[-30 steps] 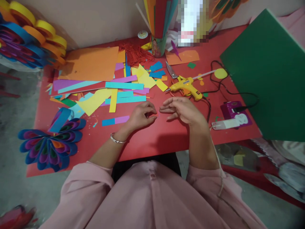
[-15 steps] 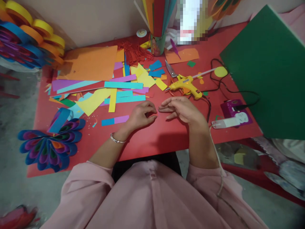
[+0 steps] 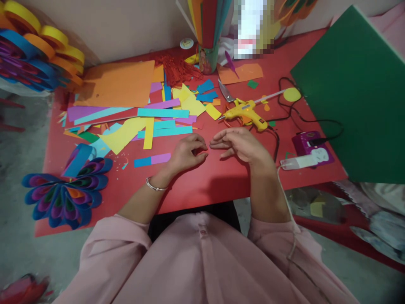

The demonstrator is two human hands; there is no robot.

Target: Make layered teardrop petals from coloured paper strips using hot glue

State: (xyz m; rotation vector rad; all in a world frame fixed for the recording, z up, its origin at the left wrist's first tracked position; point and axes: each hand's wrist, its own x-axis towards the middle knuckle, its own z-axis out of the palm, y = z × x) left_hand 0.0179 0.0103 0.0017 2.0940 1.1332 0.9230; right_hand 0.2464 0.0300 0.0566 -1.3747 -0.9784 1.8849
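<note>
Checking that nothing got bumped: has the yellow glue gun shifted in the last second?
No. The glue gun lies in the same spot beside the scissors; only the camera drifted slightly.

A yellow glue gun (image 3: pixel 245 112) lies at upper centre beside scissors (image 3: pixel 225 90). Coloured paper strips (image 3: pixel 163 113) and an orange sheet (image 3: pixel 118 84) spread upper left; a green board (image 3: pixel 354 93) fills the right; a paper flower (image 3: pixel 63 196) lies lower left.

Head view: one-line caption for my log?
Left hand and right hand, fingertips nearly touching, at a red table near a yellow plastic glue gun and coloured paper strips.
</note>
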